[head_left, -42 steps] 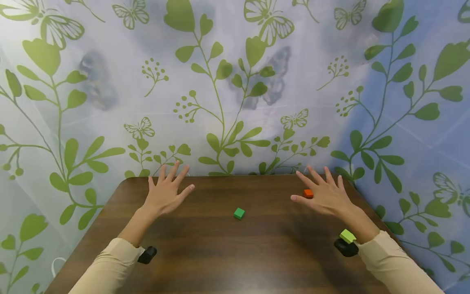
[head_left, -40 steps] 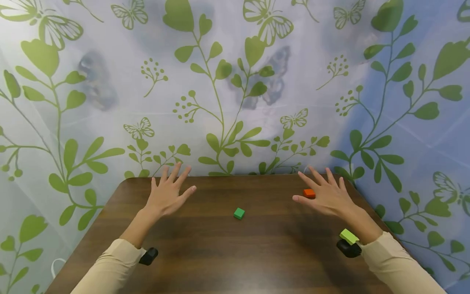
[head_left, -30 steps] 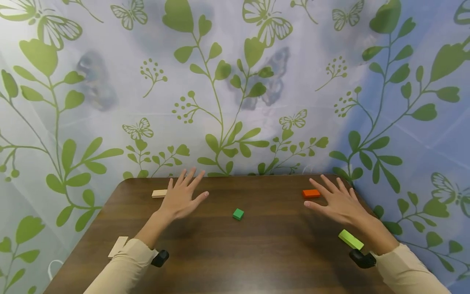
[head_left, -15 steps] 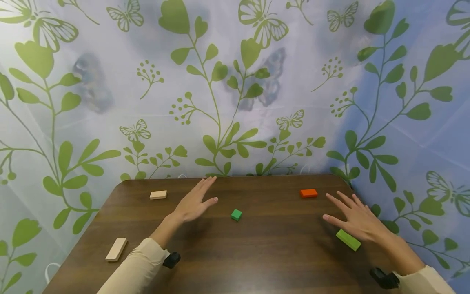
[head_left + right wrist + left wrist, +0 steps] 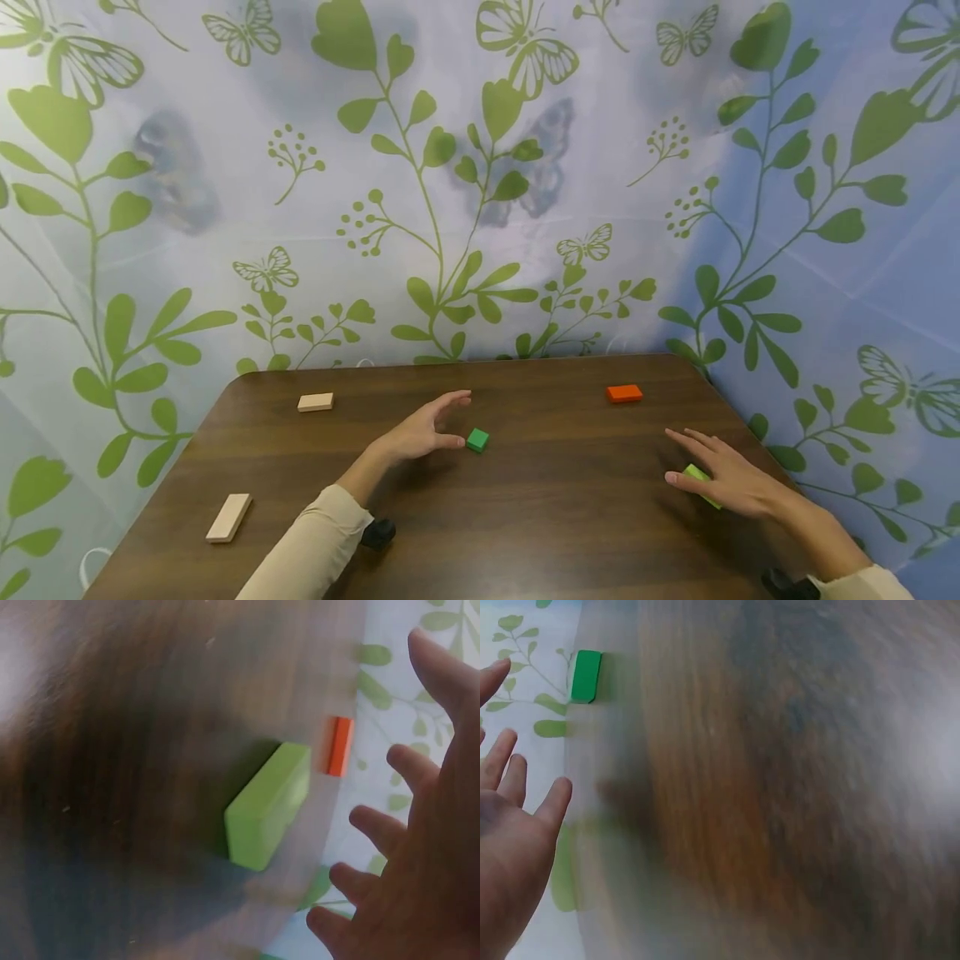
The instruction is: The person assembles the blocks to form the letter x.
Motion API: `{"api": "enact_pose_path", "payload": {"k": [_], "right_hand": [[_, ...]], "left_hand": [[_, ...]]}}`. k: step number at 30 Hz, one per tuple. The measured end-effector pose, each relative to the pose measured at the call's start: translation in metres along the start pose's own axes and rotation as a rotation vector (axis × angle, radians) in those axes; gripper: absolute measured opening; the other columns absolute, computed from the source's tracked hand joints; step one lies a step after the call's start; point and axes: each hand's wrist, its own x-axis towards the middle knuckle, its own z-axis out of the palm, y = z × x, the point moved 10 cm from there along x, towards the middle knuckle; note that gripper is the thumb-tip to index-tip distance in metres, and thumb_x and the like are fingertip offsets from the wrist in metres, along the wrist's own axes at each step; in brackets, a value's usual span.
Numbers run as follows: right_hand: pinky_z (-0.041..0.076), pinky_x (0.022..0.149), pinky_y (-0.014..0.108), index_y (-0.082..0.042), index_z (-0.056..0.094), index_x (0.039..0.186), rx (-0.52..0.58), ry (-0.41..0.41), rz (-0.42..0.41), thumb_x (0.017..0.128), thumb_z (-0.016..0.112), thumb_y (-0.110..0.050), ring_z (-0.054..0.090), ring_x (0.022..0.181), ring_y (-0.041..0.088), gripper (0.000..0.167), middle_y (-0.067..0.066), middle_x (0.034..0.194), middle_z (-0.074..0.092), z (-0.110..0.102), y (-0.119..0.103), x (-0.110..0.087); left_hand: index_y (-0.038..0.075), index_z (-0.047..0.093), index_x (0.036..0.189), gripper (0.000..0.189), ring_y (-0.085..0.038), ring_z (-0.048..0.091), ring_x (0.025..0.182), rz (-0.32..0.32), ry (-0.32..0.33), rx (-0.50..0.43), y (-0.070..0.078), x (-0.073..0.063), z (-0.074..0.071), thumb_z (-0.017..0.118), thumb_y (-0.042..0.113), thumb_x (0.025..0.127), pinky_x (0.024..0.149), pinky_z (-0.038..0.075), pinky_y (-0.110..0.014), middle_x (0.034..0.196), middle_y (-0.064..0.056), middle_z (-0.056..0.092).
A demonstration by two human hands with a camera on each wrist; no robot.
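Close beside a small green block (image 5: 477,440), my left hand (image 5: 415,432) reaches in from the left, its thumb tip near the block's edge. The fingers are spread and slightly bent, with nothing held. In the left wrist view the green block (image 5: 586,676) stands apart from the left hand (image 5: 514,847). My right hand (image 5: 735,482) hovers over a lime green block (image 5: 695,473) and partly covers it in the head view. From the right wrist, the lime block (image 5: 264,806) is fully visible, with a gap between it and the spread fingers of the right hand (image 5: 420,847).
An orange-red block (image 5: 624,393) lies toward the back right of the brown wooden table (image 5: 540,525). Two pale wooden blocks lie on the left, one farther back (image 5: 316,402) and one nearer (image 5: 228,517). A leaf-patterned curtain (image 5: 420,183) hangs behind the table.
My left hand has moved right and down to the green block, uncovering the pale blocks. My right hand has moved right and down over the lime block, uncovering the orange-red one.
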Motion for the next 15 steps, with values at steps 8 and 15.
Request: {"api": "enact_pose_path", "payload": {"k": [8, 15], "right_hand": [[0.038, 0.096, 0.074, 0.001, 0.041, 0.156, 0.035, -0.067, -0.007, 0.101, 0.066, -0.043, 0.040, 0.133, 0.061, 0.075, 0.035, 0.150, 0.042, 0.012, 0.011, -0.002], [0.043, 0.092, 0.070, 0.010, 0.046, 0.148, -0.009, -0.044, -0.045, 0.093, 0.078, -0.041, 0.049, 0.124, 0.059, 0.082, 0.036, 0.140, 0.050, 0.014, 0.019, -0.005]], "left_hand": [[-0.003, 0.037, 0.156, 0.066, -0.039, 0.032, 0.148, -0.084, -0.019, -0.030, -0.015, 0.007, 0.008, 0.068, -0.002, 0.098, 0.113, 0.033, -0.057, 0.156, -0.025, 0.042], [-0.003, 0.045, 0.152, 0.058, -0.037, 0.043, 0.141, -0.159, -0.047, 0.021, -0.030, 0.014, 0.013, 0.068, 0.001, 0.099, 0.108, 0.043, -0.047, 0.151, -0.022, 0.049]]}}
